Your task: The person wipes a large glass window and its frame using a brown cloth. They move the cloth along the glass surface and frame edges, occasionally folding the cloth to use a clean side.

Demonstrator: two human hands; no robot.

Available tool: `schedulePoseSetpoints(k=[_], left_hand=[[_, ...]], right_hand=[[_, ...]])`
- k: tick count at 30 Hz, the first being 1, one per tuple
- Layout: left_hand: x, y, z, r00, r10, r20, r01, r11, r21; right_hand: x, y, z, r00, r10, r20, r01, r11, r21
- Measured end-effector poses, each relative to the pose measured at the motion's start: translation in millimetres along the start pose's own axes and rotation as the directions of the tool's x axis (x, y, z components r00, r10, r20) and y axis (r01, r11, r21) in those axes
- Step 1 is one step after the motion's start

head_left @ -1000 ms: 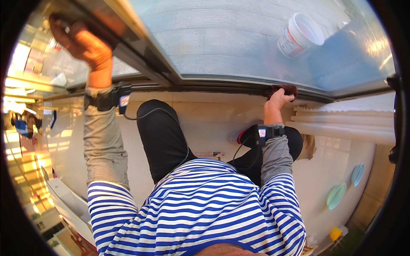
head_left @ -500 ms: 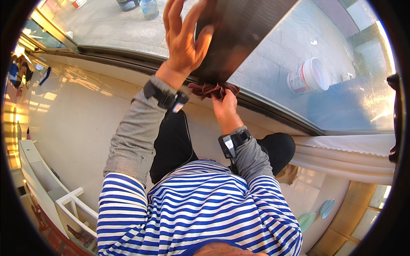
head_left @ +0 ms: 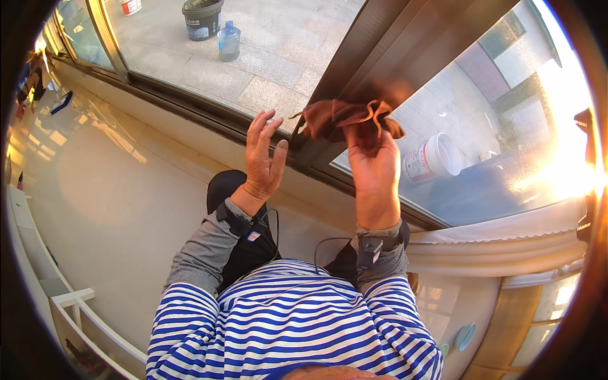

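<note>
A crumpled brown cloth (head_left: 345, 119) is bunched in my right hand (head_left: 375, 166), whose thumb and fingers press into it. The cloth lies against or just in front of the dark window frame post (head_left: 380, 57); its far side hides the exact contact. My left hand (head_left: 261, 158) is empty, with fingers apart, and hovers beside the post near the bottom rail (head_left: 209, 114). Dark bands with small devices are strapped over the grey sleeves at both wrists.
Beyond the glass stand a black bucket (head_left: 202, 19), a clear blue water jug (head_left: 228, 42) and a white bucket (head_left: 434, 158) on its side. A white curtain (head_left: 494, 244) hangs at right. White furniture (head_left: 79, 304) stands at lower left, and blue-green dishes (head_left: 465, 336) lie at lower right.
My right hand has lifted the brown cloth from the bottom rail up along the post. My left hand has come down from higher up near the post. The view has shifted.
</note>
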State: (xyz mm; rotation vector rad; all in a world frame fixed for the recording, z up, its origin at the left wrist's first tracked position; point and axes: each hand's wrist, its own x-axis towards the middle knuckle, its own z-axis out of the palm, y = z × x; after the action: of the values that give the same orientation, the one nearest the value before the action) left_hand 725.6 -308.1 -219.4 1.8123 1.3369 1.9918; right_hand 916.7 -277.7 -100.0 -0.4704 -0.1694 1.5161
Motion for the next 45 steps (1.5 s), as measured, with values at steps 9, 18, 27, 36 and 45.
schedulePoseSetpoints(k=[9, 18, 27, 36, 45], left_hand=[[3, 52, 19, 0.996, -0.073, -0.049, 0.059, 0.969, -0.239], [-49, 47, 34, 0.930, -0.349, 0.116, 0.367, 0.877, -0.311], [-80, 42, 4, 0.820, -0.423, 0.385, 0.531, 0.814, -0.236], [-97, 82, 24, 0.239, -0.293, 0.926, 0.874, -0.350, -0.337], [-32, 77, 15, 0.408, -0.721, 0.560, 0.674, -0.176, -0.717]], right_hand=[[-24, -65, 145, 0.501, -0.529, 0.685, 0.809, 0.566, -0.155], [25, -4, -27, 0.500, -0.481, 0.720, 0.844, 0.087, -0.529], [-19, -37, -155, 0.907, 0.332, 0.259, 0.010, 0.598, -0.801], [-93, -76, -109, 0.795, 0.517, 0.318, 0.194, 0.279, -0.940], [-108, -178, -220, 0.957, -0.019, 0.291, 0.289, -0.078, -0.954]])
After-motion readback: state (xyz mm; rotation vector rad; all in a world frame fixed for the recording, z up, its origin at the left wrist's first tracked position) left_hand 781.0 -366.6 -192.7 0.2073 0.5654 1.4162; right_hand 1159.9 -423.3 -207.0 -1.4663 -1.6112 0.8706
